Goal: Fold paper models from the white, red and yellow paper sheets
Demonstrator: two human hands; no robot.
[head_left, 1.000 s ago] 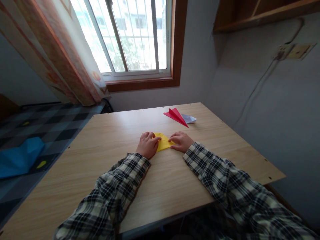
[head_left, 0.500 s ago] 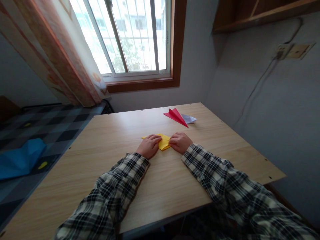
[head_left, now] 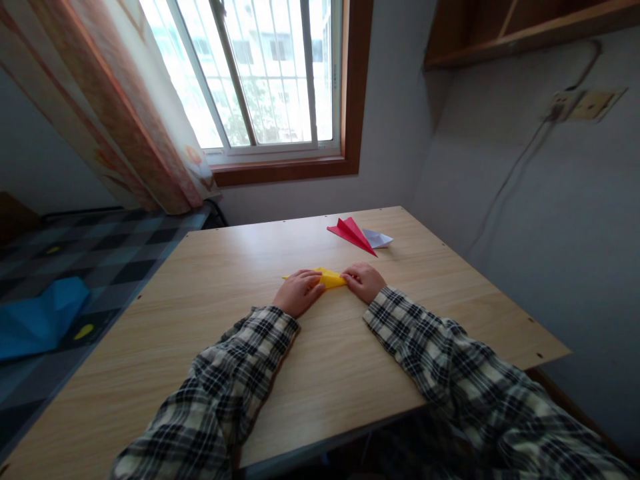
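A piece of folded yellow paper [head_left: 331,278] lies on the wooden table between my two hands. My left hand [head_left: 300,292] covers its left part, the fingers closed over it, and a thin yellow tip pokes out beyond the knuckles. At the other end, my right hand [head_left: 364,281] pinches the right edge of the paper between thumb and fingers. Beyond the right hand rest a red paper plane [head_left: 352,235] and a white paper boat [head_left: 378,239], the plane's wing overlapping the boat. The folds under my left fingers are hidden.
The light wooden table [head_left: 240,257] stands below a barred window [head_left: 270,73]. At left, a large blue folded paper [head_left: 43,317] lies on a checked bed cover [head_left: 125,270]. A wall shelf [head_left: 525,40] and a plugged-in cable [head_left: 515,160] are at right.
The lower flap of the yellow paper has been folded up, so its outline is narrower. My right hand's fingertips have shifted slightly along its right edge.
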